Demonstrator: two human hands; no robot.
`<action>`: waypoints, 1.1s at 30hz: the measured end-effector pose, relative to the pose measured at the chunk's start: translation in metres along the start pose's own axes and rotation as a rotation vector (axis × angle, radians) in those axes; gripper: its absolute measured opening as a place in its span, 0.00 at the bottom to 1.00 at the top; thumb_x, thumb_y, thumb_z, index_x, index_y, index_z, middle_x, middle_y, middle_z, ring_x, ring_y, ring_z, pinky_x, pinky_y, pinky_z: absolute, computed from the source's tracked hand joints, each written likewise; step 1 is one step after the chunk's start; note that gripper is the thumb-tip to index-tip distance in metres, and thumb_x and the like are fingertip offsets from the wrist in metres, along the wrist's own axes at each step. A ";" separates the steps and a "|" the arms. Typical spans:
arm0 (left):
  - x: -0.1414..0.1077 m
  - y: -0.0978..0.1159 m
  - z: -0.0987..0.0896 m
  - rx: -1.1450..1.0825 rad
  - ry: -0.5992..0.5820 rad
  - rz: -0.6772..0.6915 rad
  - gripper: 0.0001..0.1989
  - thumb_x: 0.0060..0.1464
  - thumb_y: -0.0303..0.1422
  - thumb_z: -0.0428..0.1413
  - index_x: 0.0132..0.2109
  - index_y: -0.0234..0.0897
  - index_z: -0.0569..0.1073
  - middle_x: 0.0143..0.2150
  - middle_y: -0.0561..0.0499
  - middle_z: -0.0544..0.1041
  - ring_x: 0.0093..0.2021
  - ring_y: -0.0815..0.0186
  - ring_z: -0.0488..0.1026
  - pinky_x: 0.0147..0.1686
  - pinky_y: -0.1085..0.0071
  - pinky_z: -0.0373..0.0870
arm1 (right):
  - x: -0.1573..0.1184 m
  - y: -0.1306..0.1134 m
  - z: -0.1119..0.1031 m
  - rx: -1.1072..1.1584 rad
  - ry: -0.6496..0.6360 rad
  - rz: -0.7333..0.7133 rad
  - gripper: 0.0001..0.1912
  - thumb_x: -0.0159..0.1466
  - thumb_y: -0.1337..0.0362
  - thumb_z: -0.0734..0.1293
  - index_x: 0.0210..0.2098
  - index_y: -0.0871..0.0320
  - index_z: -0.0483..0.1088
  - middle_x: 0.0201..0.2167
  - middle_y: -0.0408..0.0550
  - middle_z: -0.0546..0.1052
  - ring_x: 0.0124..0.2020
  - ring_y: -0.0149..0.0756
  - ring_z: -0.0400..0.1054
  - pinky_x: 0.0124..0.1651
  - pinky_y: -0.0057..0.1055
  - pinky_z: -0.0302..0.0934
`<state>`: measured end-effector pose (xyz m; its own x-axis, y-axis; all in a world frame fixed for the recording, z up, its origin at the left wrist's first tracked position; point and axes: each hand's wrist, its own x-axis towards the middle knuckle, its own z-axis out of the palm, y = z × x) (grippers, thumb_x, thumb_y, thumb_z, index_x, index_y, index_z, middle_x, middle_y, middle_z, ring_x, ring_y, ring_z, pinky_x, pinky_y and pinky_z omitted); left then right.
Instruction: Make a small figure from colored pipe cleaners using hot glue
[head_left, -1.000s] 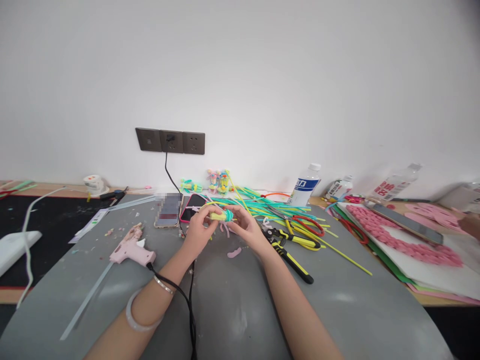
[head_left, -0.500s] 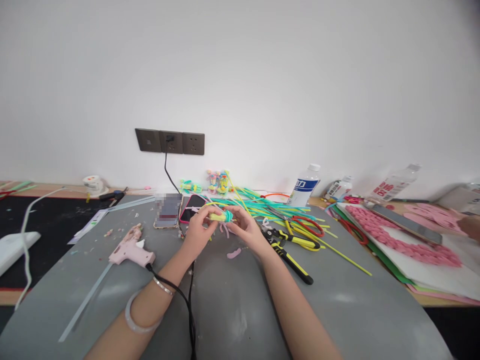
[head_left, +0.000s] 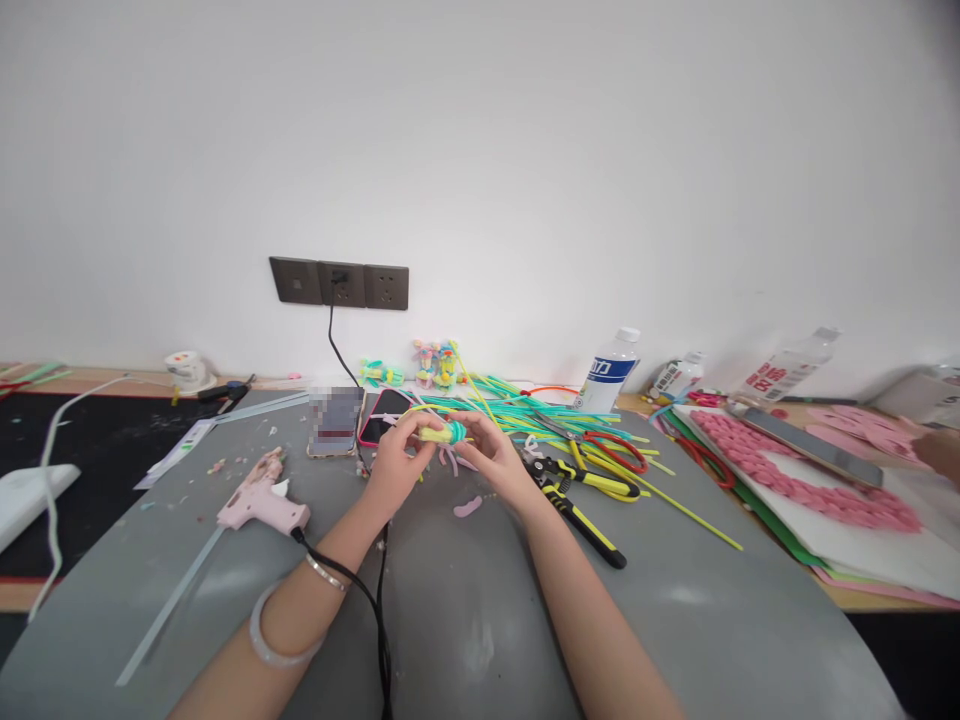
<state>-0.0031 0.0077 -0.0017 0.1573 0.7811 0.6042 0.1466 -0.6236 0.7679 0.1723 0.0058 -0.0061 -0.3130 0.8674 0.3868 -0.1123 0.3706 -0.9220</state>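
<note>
Your left hand (head_left: 401,462) and your right hand (head_left: 496,462) pinch a small yellow-and-turquoise pipe-cleaner piece (head_left: 442,432) between them, to the right of the pink glue gun (head_left: 262,505) and a little farther from you. Your left thumb and fingers close on its yellow end, and your right ones close near its turquoise end. Its long axis runs roughly level from left to right, turquoise end pointing right. It looks soft and fuzzy, with the turquoise part bunched into rounded coils; your fingers hide some of its shape.

The glue gun lies on the smooth, grey tabletop (head_left: 465,610), a black cord (head_left: 360,585) leading from it under your left forearm. To the gun's right and farther back, thin turquoise and yellow pipe cleaners (head_left: 555,410) form a loose heap, and small fuzzy pipe-cleaner figures (head_left: 436,365) sit by the wall. Well to the gun's right lie yellow-and-black pliers (head_left: 581,515) and red-handled scissors (head_left: 619,450), handles toward the right. Beyond those, also right of the gun, a white-capped plastic bottle (head_left: 609,372) leans slightly; its blue label shows a white "力", and the rest is hard to read.
</note>
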 end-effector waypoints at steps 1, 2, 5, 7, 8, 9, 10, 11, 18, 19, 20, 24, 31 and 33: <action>0.000 0.000 0.000 0.003 0.003 0.003 0.09 0.51 0.22 0.52 0.38 0.38 0.72 0.40 0.49 0.76 0.36 0.67 0.74 0.30 0.76 0.70 | 0.000 0.000 0.000 -0.004 -0.001 0.000 0.19 0.62 0.53 0.69 0.50 0.50 0.67 0.50 0.49 0.72 0.47 0.41 0.69 0.42 0.35 0.66; 0.000 0.000 0.000 0.007 0.006 0.005 0.09 0.51 0.22 0.52 0.38 0.38 0.72 0.40 0.49 0.76 0.37 0.67 0.75 0.30 0.76 0.71 | 0.000 -0.001 0.000 -0.010 -0.001 -0.001 0.19 0.62 0.53 0.69 0.50 0.50 0.67 0.50 0.49 0.73 0.47 0.41 0.69 0.42 0.35 0.66; -0.001 -0.001 0.000 0.021 0.009 0.016 0.09 0.51 0.22 0.52 0.38 0.38 0.72 0.40 0.49 0.76 0.38 0.65 0.75 0.32 0.75 0.71 | 0.000 -0.002 0.001 -0.028 0.004 -0.003 0.19 0.62 0.52 0.69 0.50 0.50 0.67 0.49 0.50 0.73 0.48 0.42 0.69 0.42 0.35 0.66; -0.001 -0.002 0.000 0.026 0.004 0.028 0.09 0.51 0.22 0.52 0.38 0.38 0.72 0.40 0.48 0.76 0.39 0.65 0.75 0.33 0.74 0.71 | 0.000 -0.002 0.001 -0.035 0.007 -0.007 0.19 0.62 0.52 0.69 0.50 0.50 0.67 0.49 0.49 0.73 0.48 0.41 0.69 0.43 0.35 0.66; -0.001 -0.003 0.000 0.026 0.001 0.034 0.09 0.51 0.22 0.52 0.39 0.38 0.72 0.40 0.48 0.76 0.40 0.65 0.75 0.33 0.74 0.71 | 0.000 -0.002 0.001 -0.036 0.007 -0.010 0.19 0.62 0.52 0.69 0.50 0.50 0.67 0.49 0.49 0.73 0.49 0.41 0.69 0.43 0.35 0.66; -0.001 -0.003 0.000 0.025 -0.002 0.040 0.09 0.52 0.22 0.52 0.39 0.38 0.72 0.41 0.48 0.76 0.41 0.64 0.75 0.34 0.74 0.71 | 0.000 -0.002 0.001 -0.037 0.006 -0.011 0.19 0.62 0.52 0.69 0.49 0.50 0.68 0.49 0.49 0.73 0.49 0.42 0.69 0.44 0.35 0.66; -0.001 -0.004 0.000 0.023 -0.005 0.045 0.09 0.52 0.22 0.52 0.39 0.38 0.72 0.41 0.48 0.76 0.42 0.64 0.75 0.34 0.74 0.71 | 0.000 -0.001 0.001 -0.038 0.006 -0.013 0.19 0.62 0.52 0.69 0.49 0.50 0.68 0.49 0.49 0.73 0.49 0.42 0.69 0.44 0.35 0.66; -0.001 -0.004 0.000 0.022 -0.007 0.050 0.09 0.52 0.22 0.53 0.39 0.38 0.72 0.41 0.48 0.76 0.42 0.64 0.75 0.35 0.74 0.72 | 0.000 -0.001 0.000 -0.038 0.005 -0.015 0.19 0.62 0.52 0.69 0.49 0.50 0.68 0.49 0.49 0.73 0.49 0.42 0.69 0.44 0.35 0.66; -0.002 -0.007 -0.001 0.021 -0.018 0.067 0.08 0.54 0.22 0.53 0.39 0.38 0.72 0.41 0.47 0.76 0.44 0.63 0.74 0.36 0.73 0.71 | 0.000 0.000 -0.001 -0.032 -0.004 -0.023 0.18 0.62 0.52 0.69 0.49 0.50 0.67 0.48 0.49 0.72 0.49 0.41 0.68 0.44 0.34 0.66; -0.001 -0.007 -0.001 0.021 -0.019 0.065 0.08 0.54 0.22 0.53 0.39 0.38 0.72 0.41 0.47 0.76 0.44 0.63 0.74 0.36 0.73 0.71 | 0.000 -0.001 0.000 -0.035 -0.004 -0.027 0.18 0.62 0.53 0.69 0.49 0.50 0.67 0.49 0.49 0.72 0.49 0.41 0.68 0.43 0.34 0.66; -0.001 -0.006 -0.001 0.022 -0.017 0.064 0.08 0.54 0.23 0.53 0.38 0.38 0.72 0.41 0.47 0.76 0.44 0.63 0.74 0.35 0.73 0.71 | 0.000 -0.001 0.000 -0.038 -0.002 -0.032 0.19 0.62 0.53 0.69 0.49 0.50 0.67 0.50 0.50 0.71 0.50 0.41 0.67 0.44 0.34 0.65; 0.000 -0.003 -0.001 0.020 -0.008 0.066 0.07 0.54 0.23 0.52 0.38 0.38 0.72 0.41 0.47 0.76 0.43 0.63 0.75 0.34 0.73 0.71 | -0.001 0.000 0.001 -0.035 0.014 -0.059 0.21 0.62 0.55 0.70 0.52 0.50 0.64 0.47 0.49 0.71 0.46 0.38 0.67 0.43 0.33 0.65; 0.000 -0.003 -0.001 0.025 -0.005 0.061 0.07 0.54 0.23 0.52 0.37 0.38 0.72 0.41 0.47 0.77 0.43 0.62 0.75 0.35 0.72 0.72 | -0.001 0.002 -0.001 -0.065 0.022 -0.088 0.20 0.62 0.55 0.69 0.51 0.51 0.65 0.49 0.50 0.71 0.47 0.39 0.67 0.43 0.33 0.63; 0.000 -0.004 -0.001 0.025 -0.009 0.064 0.07 0.54 0.23 0.53 0.37 0.38 0.72 0.41 0.47 0.77 0.43 0.62 0.75 0.35 0.72 0.72 | -0.001 0.001 0.000 -0.067 0.014 -0.086 0.18 0.63 0.55 0.69 0.50 0.51 0.66 0.49 0.51 0.71 0.49 0.40 0.67 0.43 0.33 0.63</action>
<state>-0.0051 0.0098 -0.0045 0.1763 0.7394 0.6498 0.1605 -0.6729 0.7221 0.1729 0.0054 -0.0069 -0.2920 0.8357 0.4650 -0.0748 0.4648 -0.8823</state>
